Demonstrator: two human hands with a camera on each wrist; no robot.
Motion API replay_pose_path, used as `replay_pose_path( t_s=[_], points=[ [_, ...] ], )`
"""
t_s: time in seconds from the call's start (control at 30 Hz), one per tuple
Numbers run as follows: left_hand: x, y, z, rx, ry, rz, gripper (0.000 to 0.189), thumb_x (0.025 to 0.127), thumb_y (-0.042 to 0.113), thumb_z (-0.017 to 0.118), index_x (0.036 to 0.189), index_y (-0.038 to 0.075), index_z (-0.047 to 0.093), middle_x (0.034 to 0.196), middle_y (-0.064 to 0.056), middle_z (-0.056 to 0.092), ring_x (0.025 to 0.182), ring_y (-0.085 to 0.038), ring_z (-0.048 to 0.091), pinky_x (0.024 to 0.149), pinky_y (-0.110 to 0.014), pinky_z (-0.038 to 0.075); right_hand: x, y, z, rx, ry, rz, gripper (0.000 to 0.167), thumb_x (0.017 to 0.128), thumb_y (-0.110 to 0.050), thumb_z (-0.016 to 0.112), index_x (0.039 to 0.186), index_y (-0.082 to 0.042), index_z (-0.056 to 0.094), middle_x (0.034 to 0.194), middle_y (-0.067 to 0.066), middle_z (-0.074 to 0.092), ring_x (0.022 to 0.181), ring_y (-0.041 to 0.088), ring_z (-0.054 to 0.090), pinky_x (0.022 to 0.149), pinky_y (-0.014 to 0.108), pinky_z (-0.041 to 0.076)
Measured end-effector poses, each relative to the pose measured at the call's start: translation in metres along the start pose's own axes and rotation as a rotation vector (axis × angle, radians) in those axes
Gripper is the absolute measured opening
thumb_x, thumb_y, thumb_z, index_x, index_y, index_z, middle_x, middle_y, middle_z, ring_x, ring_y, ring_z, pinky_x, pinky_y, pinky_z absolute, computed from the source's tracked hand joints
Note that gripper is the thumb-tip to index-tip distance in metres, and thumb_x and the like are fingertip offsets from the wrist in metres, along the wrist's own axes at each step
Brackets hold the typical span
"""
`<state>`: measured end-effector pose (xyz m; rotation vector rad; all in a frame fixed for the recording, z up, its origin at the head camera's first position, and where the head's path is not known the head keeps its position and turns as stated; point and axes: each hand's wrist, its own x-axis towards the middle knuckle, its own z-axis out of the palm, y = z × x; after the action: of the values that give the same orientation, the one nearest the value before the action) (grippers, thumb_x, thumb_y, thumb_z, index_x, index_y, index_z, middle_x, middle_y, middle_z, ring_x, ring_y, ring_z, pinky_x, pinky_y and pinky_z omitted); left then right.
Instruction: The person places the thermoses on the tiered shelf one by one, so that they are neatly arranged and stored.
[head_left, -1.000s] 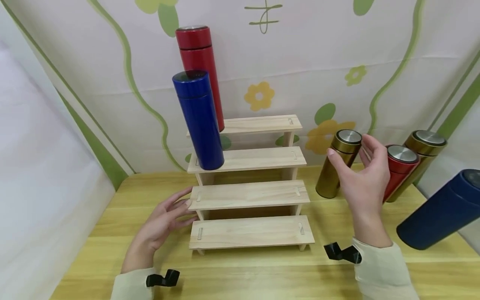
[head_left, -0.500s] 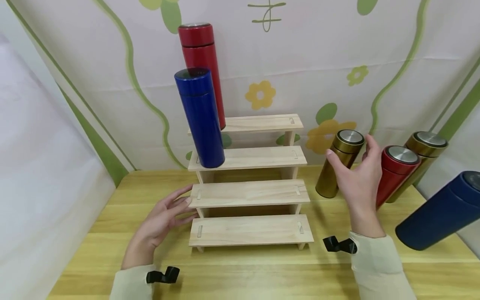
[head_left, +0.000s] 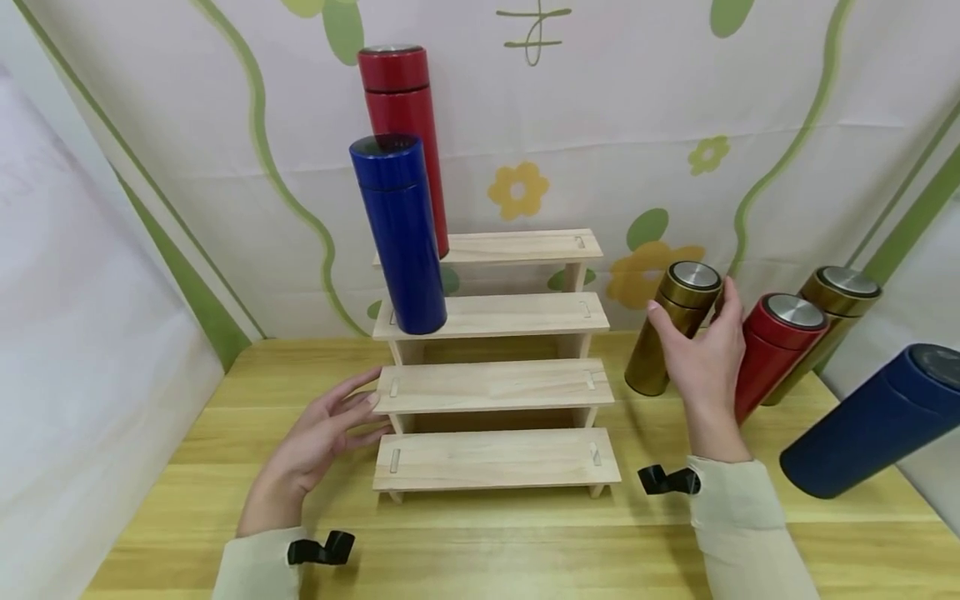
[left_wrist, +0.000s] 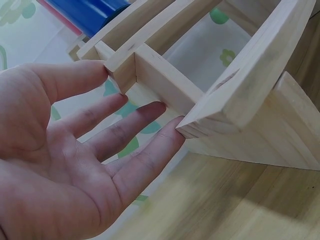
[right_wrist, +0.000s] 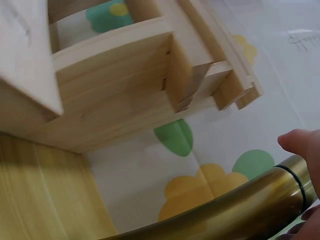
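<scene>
Right hand [head_left: 705,362] closer, part-open, around gold flask [head_left: 649,354]

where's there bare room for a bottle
Free: on the rack, the bottom two steps and the third right of the blue bottle; the table between the sleeves. Crowded: right of the rack, four bottles near the right hand.
</scene>
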<state>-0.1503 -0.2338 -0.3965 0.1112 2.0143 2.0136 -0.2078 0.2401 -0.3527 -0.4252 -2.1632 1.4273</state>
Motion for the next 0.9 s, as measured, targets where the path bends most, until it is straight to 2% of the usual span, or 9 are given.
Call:
replay_pose_path(
  t_s=[0.13,0.23,0.37,0.57,0.9],
  points=[
    [0.000,0.002,0.001,0.001,-0.006,0.005,0.067,0.113,0.025,0.059,0.170,0.009,0.029,0.161,-0.022,0.051,0.126,-0.022,0.071,0.110,-0.044,0.059,0.005,0.006,0.005,-0.011,0.025,0.010,0.099,0.094,-0.050,0.077,0.171,-0.030,0.020,0.173,0.001,0.036,0.159,0.024,0.036,0.135,0.050,0.030],
    [-0.001,0.003,0.001,0.003,-0.008,0.006,0.067,0.113,0.025,0.058,0.171,0.009,0.028,0.163,-0.025,0.047,0.126,-0.022,0.071,0.111,-0.044,0.059,0.007,0.010,0.008,-0.012,0.034,0.037,0.099,0.094,-0.054,0.076,0.171,-0.030,0.020,0.173,0.002,0.037,0.159,0.026,0.036,0.135,0.050,0.029],
    [-0.002,0.003,0.001,-0.001,-0.001,0.003,0.067,0.113,0.025,0.058,0.171,0.009,0.028,0.164,-0.027,0.045,0.126,-0.021,0.071,0.110,-0.043,0.059,0.009,0.013,0.011,0.005,0.048,0.044,0.095,0.093,-0.055,0.076,0.169,-0.028,0.026,0.169,0.004,0.044,0.155,0.026,0.041,0.132,0.051,0.032],
    [-0.002,0.004,0.002,-0.007,0.000,-0.001,0.067,0.113,0.024,0.058,0.171,0.009,0.028,0.164,-0.026,0.046,0.124,-0.019,0.072,0.109,-0.042,0.060,0.012,0.016,0.014,0.010,0.073,0.030,0.088,0.094,-0.055,0.076,0.165,-0.023,0.036,0.160,0.010,0.054,0.147,0.029,0.049,0.127,0.051,0.039],
    [0.000,0.001,0.001,-0.008,0.006,-0.001,0.067,0.112,0.025,0.060,0.170,0.009,0.030,0.162,-0.024,0.049,0.126,-0.022,0.071,0.110,-0.044,0.059,0.012,0.017,0.014,0.018,0.083,0.012,0.087,0.093,-0.054,0.077,0.164,-0.021,0.038,0.158,0.011,0.055,0.146,0.028,0.049,0.127,0.049,0.039]
  ],
)
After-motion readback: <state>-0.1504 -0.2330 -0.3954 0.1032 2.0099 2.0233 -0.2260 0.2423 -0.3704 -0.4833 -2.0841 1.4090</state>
